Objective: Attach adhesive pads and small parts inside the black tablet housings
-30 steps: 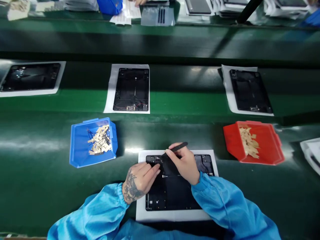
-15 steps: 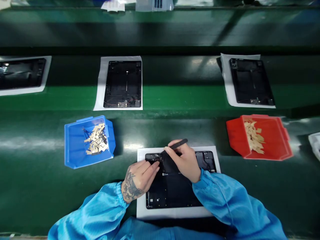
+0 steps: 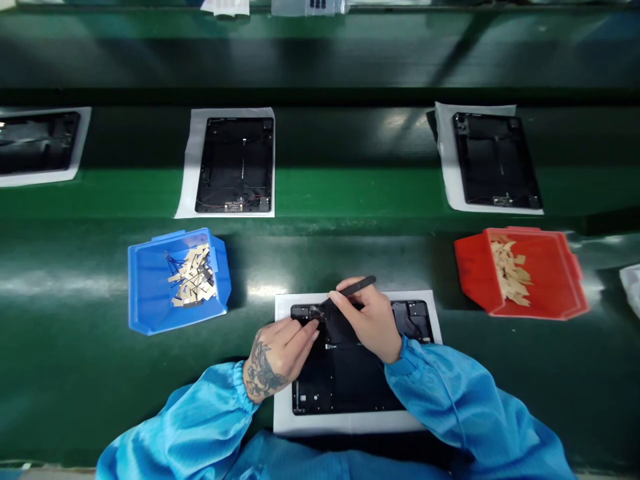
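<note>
A black tablet housing [image 3: 345, 380] lies on a white sheet [image 3: 350, 423] right in front of me. My right hand [image 3: 370, 323] grips black tweezers [image 3: 350, 292], whose tips rest at the housing's upper left corner. My left hand [image 3: 277, 357], tattooed on its back, presses its fingertips on the same corner beside the tweezer tips. Whatever small part lies under the fingertips is too small to tell.
A blue bin [image 3: 175, 280] of small tan parts with wires stands to the left. To the right is a red bin [image 3: 523, 280] of tan pieces. On the green conveyor [image 3: 350, 193] behind lie more black housings on white sheets [image 3: 235, 163] [image 3: 493, 160] [image 3: 37, 143].
My hands have stayed on the housing's upper left corner. The view has tilted down a little, and the housings on the conveyor have shifted to the left.
</note>
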`<action>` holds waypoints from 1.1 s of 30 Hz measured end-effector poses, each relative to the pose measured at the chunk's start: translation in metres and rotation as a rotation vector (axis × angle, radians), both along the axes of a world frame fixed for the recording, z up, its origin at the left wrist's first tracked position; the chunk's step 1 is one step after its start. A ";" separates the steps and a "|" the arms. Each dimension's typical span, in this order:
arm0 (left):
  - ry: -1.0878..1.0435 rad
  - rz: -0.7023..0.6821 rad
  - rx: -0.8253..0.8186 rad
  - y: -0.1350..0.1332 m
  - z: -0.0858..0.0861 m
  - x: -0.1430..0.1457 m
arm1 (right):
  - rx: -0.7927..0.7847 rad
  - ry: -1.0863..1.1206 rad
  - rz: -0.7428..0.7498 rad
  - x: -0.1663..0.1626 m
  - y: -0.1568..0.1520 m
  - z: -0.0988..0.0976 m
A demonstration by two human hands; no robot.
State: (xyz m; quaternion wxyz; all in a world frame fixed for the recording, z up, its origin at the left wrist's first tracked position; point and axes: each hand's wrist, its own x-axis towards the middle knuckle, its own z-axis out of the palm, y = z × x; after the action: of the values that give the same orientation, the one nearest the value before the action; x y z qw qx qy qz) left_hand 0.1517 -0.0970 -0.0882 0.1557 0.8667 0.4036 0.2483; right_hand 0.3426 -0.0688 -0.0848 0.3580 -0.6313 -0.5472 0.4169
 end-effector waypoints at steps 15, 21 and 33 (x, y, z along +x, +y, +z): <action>0.074 0.050 0.023 -0.002 -0.003 0.000 | 0.033 -0.029 0.000 -0.001 0.000 0.003; 0.183 0.116 0.045 -0.001 0.000 0.003 | 0.042 -0.036 0.009 -0.001 -0.001 0.001; 0.252 0.138 0.038 0.002 0.002 0.008 | 0.222 -0.181 0.125 0.001 -0.004 0.002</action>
State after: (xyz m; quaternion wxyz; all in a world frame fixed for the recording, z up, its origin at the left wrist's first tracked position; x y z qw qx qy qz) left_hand 0.1595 -0.0954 -0.0860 0.0699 0.8641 0.4736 0.1554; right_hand 0.3435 -0.0726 -0.0826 0.3481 -0.5876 -0.6582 0.3169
